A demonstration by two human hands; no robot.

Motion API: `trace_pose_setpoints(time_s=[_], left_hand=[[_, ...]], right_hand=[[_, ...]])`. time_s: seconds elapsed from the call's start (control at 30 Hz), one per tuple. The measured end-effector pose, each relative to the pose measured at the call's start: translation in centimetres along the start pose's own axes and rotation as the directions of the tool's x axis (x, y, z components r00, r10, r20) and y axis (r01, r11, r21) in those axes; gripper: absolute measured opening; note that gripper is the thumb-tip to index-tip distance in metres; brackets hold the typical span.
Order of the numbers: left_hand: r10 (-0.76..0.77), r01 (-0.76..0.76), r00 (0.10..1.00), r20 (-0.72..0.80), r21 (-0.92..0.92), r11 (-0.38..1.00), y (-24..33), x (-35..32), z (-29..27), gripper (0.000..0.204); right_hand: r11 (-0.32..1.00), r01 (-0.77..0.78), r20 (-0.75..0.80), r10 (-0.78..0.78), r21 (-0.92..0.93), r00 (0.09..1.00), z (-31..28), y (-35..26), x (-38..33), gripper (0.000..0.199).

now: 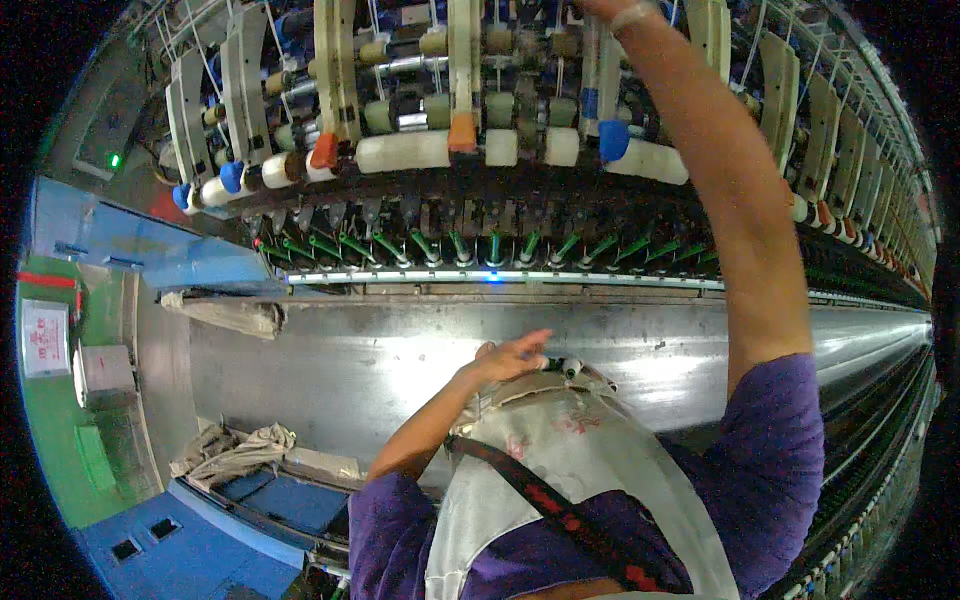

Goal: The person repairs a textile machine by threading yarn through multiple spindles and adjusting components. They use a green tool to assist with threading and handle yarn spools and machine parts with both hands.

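My left hand [512,356] hovers at the mouth of a grey cloth pouch [560,450] slung on my chest by a dark strap. Its fingers close around small white-tipped bobbins [568,367] at the pouch's opening. My right arm stretches up to the top of a spinning machine. Only the wrist of my right hand [612,10] shows at the upper edge of the picture, so its fingers are out of sight. Rows of cream roving bobbins [402,152] with orange and blue caps hang below it, above a line of green spindles [420,245].
A long shiny metal panel [330,360] runs along the machine's front. Crumpled cloths lie at the left [232,450] and on a ledge [225,312]. A blue cart [190,555] stands low left on a green floor [55,420].
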State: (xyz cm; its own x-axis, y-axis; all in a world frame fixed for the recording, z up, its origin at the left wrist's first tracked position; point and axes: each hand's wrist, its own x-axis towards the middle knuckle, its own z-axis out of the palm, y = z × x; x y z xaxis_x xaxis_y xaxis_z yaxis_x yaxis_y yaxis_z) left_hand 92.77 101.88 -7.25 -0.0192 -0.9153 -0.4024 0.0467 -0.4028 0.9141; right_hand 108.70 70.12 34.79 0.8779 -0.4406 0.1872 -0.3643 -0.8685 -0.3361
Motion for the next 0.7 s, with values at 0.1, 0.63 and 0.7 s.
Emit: trace_pose_setpoints(time_s=[0.1,0.63,0.7], left_hand=[[0.011,-0.206,0.864,-0.503,-0.333,0.920,-6.6,-6.7,-2.4,0.055],[-0.927,0.416,0.280,-0.249,-0.839,0.351,-19.3,-32.0,42.1,0.044],[-0.954,0.437,0.245,-0.174,-0.859,0.269,-19.1,-30.7,44.0,0.042]], right_hand=[[0.985,0.169,0.127,-0.174,0.045,0.977,1.3,0.2,3.9,0.045],[0.980,0.130,-0.171,-0.155,-0.150,0.973,-5.8,19.9,-1.4,0.034],[0.982,0.113,-0.207,-0.143,-0.153,0.968,-6.7,21.8,-2.3,0.033]])
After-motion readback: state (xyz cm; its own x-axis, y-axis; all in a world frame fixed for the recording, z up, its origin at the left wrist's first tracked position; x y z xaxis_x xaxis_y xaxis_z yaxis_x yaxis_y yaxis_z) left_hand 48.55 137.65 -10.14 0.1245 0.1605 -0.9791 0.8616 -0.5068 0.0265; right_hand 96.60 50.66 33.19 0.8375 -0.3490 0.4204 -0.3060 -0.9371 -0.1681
